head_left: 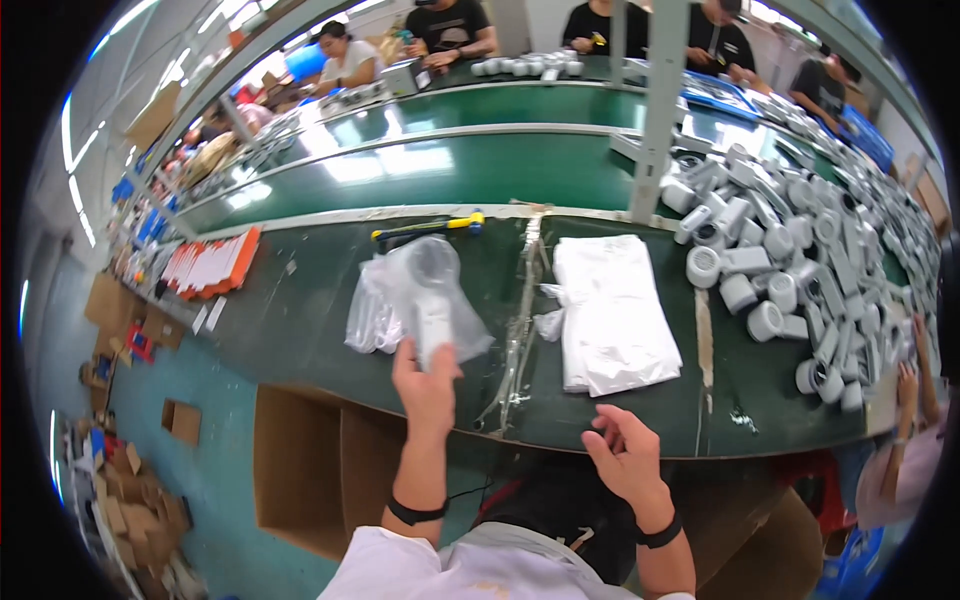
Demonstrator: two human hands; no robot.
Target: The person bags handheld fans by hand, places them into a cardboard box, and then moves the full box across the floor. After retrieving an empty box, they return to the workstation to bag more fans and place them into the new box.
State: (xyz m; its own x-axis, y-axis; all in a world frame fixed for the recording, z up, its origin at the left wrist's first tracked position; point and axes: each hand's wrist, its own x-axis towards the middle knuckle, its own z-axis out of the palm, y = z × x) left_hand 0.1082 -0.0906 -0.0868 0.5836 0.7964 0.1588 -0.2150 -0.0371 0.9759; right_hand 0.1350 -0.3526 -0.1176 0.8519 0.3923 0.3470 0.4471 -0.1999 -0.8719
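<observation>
Left hand [427, 390]: fingers closed on the lower end of a pale device [433, 320] at its 12 o'clock, the upper part seen through a clear bag [462, 312]. Right hand [628, 455]: half open, holding nothing; bag stack [615, 315] at its 12 o'clock. Hammer [432, 228]: device's 12 o'clock. Device heap [800, 265]: between the stack's 2 and 3.

Left hand [428, 388] holds 1 bagged device [433, 322]; right hand [628, 458] hovers.
</observation>
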